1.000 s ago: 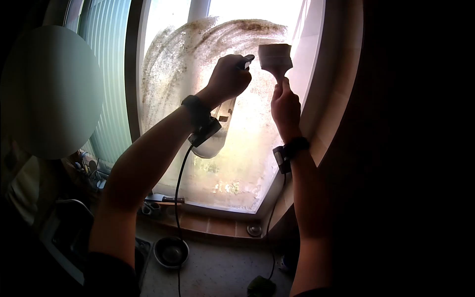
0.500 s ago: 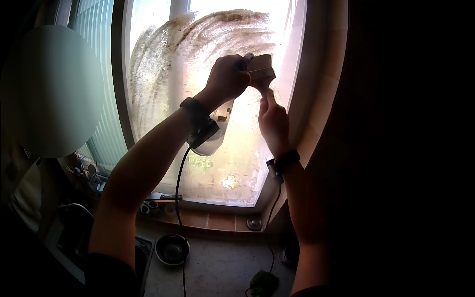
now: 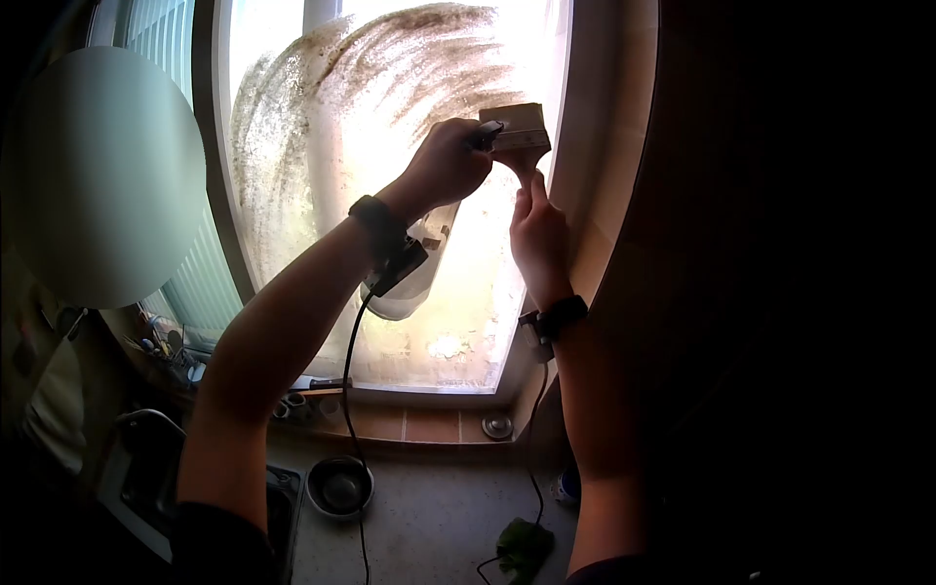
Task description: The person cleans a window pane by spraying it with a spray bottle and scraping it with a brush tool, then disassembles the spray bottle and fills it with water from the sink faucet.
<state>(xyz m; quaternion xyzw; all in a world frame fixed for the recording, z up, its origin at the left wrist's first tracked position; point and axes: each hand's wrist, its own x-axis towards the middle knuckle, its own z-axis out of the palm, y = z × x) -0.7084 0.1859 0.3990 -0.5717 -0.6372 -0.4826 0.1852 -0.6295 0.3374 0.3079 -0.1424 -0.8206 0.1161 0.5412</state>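
Note:
My left hand (image 3: 453, 161) is closed around the neck of a clear spray bottle (image 3: 414, 292). The bottle's body hangs down behind my wrist, and its nozzle end points right, close to the brush. In my right hand (image 3: 541, 234) is the handle of a wide flat brush (image 3: 520, 146), bristles up, below the upper right of the window pane. The sunlit window glass (image 3: 390, 356) bears dark, streaky arcs of smear across its upper part. I cannot tell whether the bristles touch the glass.
On the counter (image 3: 419, 507) sit a dark bowl (image 3: 339, 486) and a green cloth-like lump (image 3: 525, 548). A knife (image 3: 322, 383) and a round metal lid (image 3: 497, 426) lie along the tiled sill. Cables hang from both wrists. A sink (image 3: 146, 458) is at left.
The view has shifted slightly, moving the window left and up in the picture. The brush and the left hand have come slightly lower against the pane; both grips stay the same.

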